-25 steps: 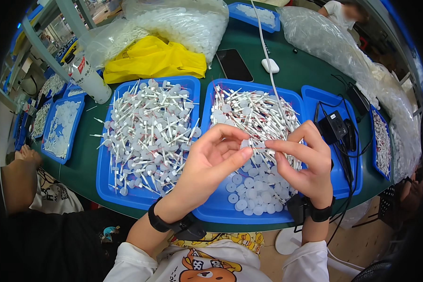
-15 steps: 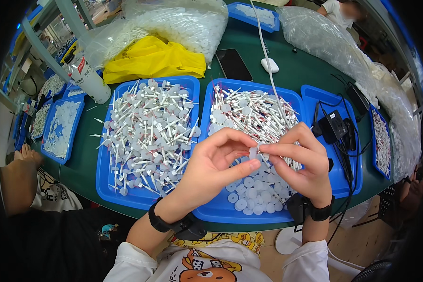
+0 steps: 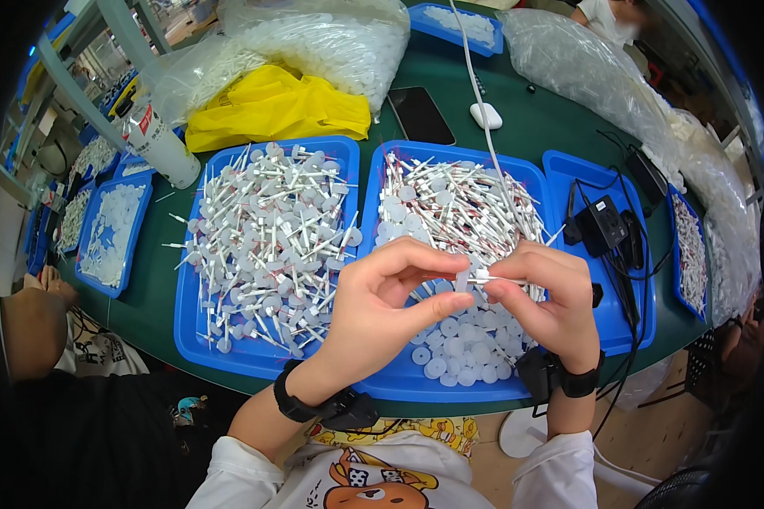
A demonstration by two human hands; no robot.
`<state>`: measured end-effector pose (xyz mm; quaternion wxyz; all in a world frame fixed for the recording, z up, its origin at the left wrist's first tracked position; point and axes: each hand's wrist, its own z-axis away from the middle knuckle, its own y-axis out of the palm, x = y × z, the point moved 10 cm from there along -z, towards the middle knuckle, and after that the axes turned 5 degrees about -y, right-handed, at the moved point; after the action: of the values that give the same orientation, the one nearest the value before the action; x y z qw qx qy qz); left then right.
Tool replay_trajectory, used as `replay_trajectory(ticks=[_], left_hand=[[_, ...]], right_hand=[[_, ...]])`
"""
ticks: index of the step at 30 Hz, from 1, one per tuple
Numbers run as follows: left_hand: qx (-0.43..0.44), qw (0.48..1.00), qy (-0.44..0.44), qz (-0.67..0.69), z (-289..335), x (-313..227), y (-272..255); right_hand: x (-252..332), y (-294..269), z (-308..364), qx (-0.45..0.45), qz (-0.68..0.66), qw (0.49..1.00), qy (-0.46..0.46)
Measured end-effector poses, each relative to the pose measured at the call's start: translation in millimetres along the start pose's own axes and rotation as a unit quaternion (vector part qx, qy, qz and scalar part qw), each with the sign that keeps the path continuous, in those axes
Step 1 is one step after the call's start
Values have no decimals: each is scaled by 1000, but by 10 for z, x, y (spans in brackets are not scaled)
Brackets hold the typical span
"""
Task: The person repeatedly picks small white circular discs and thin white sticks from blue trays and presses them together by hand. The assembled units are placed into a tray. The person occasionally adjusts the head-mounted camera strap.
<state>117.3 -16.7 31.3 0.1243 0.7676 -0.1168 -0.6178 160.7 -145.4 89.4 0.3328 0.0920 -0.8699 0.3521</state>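
My left hand (image 3: 373, 297) pinches a translucent white plastic disc (image 3: 462, 280) edge-on between thumb and fingertips. Just to its right, my right hand (image 3: 552, 297) grips a thin white stick-shaped part with a small white block end (image 3: 481, 275), which points at the disc and meets or nearly meets it. Both hands hover over the middle blue tray (image 3: 450, 392). Its far part holds a heap of white stick parts (image 3: 450, 191) with red wires; loose discs (image 3: 463, 348) lie in its near part. In the left blue tray (image 3: 185, 327) are many sticks with discs on them.
To the right, a blue tray (image 3: 645, 327) holds a black adapter (image 3: 603, 225) and cables. A phone (image 3: 422, 116), a white case (image 3: 486, 116), a yellow bag (image 3: 272, 106) and a bottle (image 3: 161, 144) stand or lie behind. A white cable (image 3: 475, 85) hangs across. Another person's arm (image 3: 34, 327) is at left.
My right hand has shifted slightly right and down, and the white stick part now shows between its fingers and the disc. The disc in my left hand has turned edge-on.
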Motion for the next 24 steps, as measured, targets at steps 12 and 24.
replay_trajectory(ticks=[12,24], left_hand=[[-39,963,155,-218,80,-302,40],[-31,983,80,-162,51,-154,17]], right_hand=[[56,27,-9,2,-18,1000,-6],[39,89,-3,23,-34,999,-2]])
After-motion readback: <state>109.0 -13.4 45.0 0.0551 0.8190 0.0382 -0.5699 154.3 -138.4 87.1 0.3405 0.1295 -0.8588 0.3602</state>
